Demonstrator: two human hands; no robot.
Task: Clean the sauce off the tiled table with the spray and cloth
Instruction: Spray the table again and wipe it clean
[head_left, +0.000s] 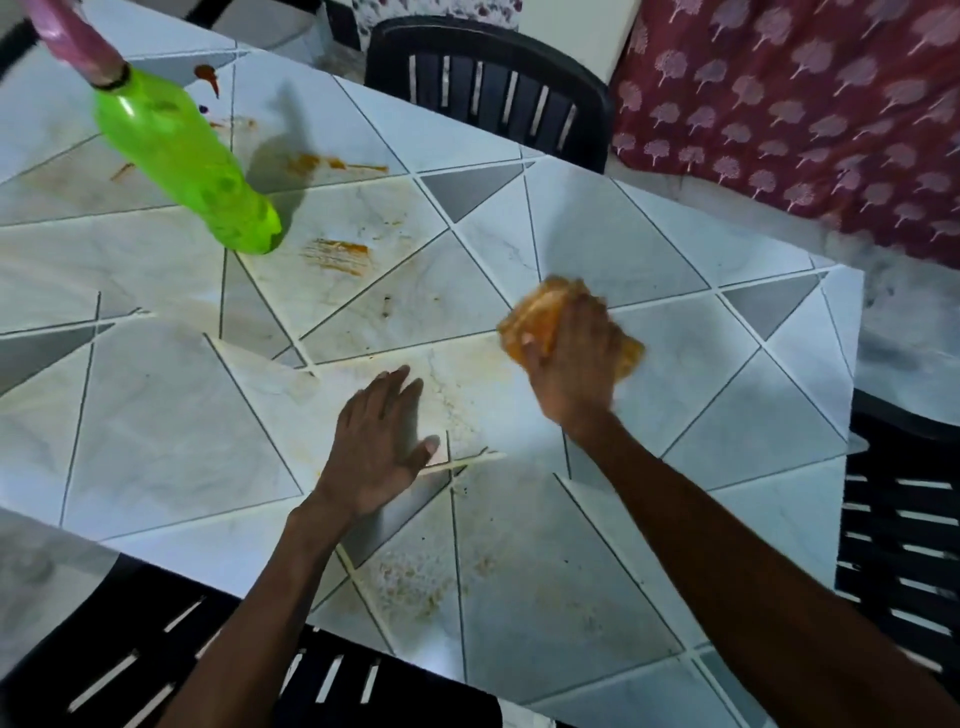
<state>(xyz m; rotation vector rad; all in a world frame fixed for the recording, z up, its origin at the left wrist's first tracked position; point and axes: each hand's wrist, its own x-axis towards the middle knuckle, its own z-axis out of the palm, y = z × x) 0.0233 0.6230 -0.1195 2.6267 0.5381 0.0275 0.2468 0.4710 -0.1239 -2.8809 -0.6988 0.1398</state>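
- Cloth: orange, bunched, pressed on the tiled table right of centre. We see it lying across a pale grout line, partly under the hand.
- Right hand: on top of the cloth, fingers curled over it and gripping it. The hand and cloth are a bit blurred, so we cannot make out the finger detail.
- Left hand: palm down on the tabletop, fingers straight and close together, thumb out to the side, holding nothing. It rests near the cloth but apart from it.
- Spray bottle: green body, pink head at the top left corner of the view. It stands on the far left part of the table, well apart from both hands, and looks tilted in the wide-angle view.
- Sauce smear: orange streaks just right of the bottle's base.
- We see a second smear further back, partly in the bottle's shadow, and a dark red blob near the far edge.
- Faint orange specks mark the tile by the near edge, between the forearms.
- Black slatted chairs stand at the far side, the right side and the near left.
- Red patterned fabric hangs at the top right, beyond the table.
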